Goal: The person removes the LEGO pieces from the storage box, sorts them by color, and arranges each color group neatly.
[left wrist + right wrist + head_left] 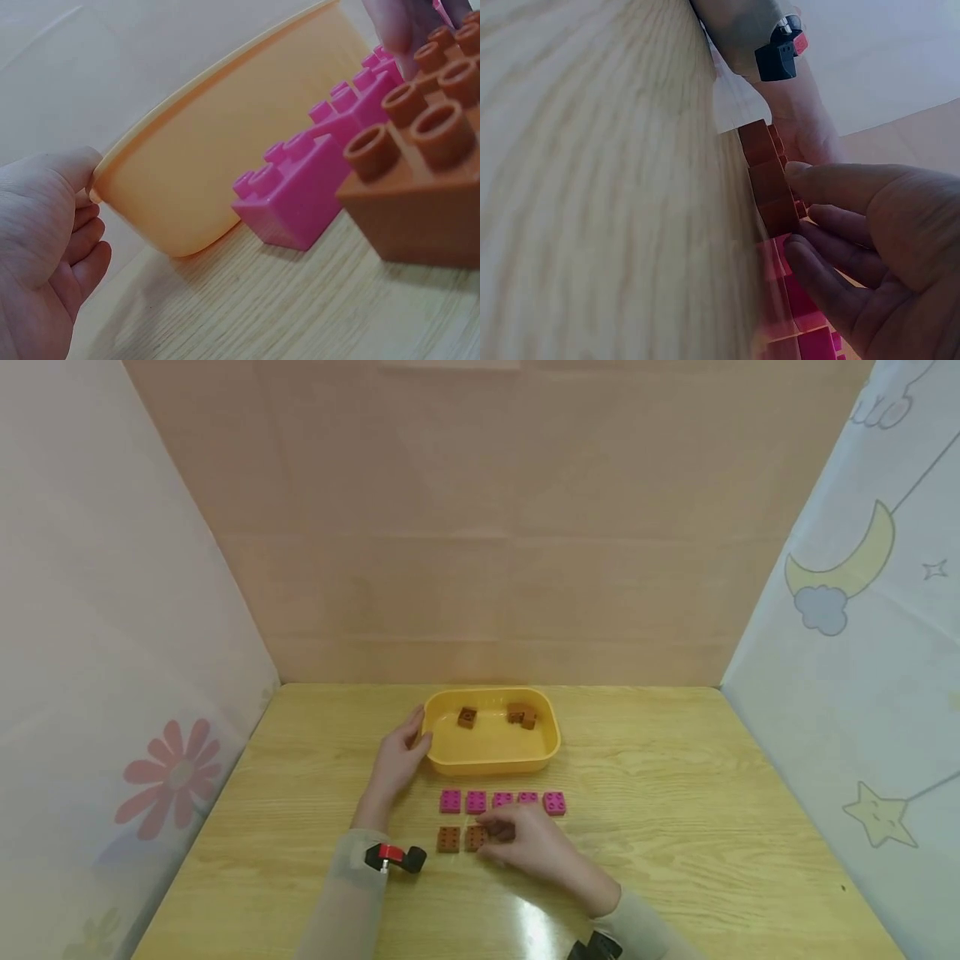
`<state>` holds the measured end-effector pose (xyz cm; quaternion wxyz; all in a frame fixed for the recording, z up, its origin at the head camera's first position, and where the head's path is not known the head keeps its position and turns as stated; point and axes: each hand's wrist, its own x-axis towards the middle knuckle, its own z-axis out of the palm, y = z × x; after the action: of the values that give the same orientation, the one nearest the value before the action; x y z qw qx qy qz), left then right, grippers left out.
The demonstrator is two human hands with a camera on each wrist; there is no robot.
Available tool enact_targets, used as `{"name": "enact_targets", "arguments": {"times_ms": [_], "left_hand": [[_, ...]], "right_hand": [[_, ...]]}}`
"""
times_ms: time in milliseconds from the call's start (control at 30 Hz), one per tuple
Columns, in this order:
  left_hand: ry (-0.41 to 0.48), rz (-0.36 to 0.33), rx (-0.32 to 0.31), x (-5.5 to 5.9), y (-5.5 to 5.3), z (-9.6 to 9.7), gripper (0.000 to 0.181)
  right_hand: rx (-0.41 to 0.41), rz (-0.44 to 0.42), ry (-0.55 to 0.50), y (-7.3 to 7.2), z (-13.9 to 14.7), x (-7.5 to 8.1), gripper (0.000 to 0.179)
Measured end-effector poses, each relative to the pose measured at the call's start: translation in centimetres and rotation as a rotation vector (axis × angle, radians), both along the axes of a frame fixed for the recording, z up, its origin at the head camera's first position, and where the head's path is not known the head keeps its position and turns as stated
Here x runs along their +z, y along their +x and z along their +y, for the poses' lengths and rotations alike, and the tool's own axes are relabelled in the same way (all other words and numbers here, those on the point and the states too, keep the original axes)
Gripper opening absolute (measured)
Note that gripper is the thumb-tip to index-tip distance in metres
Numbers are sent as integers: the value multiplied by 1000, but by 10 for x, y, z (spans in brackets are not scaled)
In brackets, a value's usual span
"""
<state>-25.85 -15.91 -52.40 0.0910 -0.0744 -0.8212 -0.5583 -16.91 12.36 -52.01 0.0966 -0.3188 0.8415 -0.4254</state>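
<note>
While the left hand [397, 760], fingers curled, grips the yellow tray [491, 767] at its left end, the right hand [536, 843], partly closed, pinches a brown brick [778, 216] on the near side of the pink bricks [476, 802].

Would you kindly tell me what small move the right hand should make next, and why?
The right hand should probably release its brown block, which looks lined up beside two other brown blocks, while more brown pieces lie in the yellow tray.
</note>
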Motion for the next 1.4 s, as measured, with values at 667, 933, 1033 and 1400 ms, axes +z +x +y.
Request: {"name": "enact_targets", "arguments": {"times_ms": [667,933,1033,1400], "left_hand": [[-1,28,-6,3,-3,3,55],[-7,15,-7,5,-2,3,55],[-5,10,-3,5,-1,3,55],[-28,18,13,1,3,4,56]], "right_hand": [[-48,24,-176,-23,17,32,34],[-234,-46,-278,-67,20,48,36],[-266,-58,-269,-85,16,51,37],[-226,-93,-185,-122,-6,47,48]]}}
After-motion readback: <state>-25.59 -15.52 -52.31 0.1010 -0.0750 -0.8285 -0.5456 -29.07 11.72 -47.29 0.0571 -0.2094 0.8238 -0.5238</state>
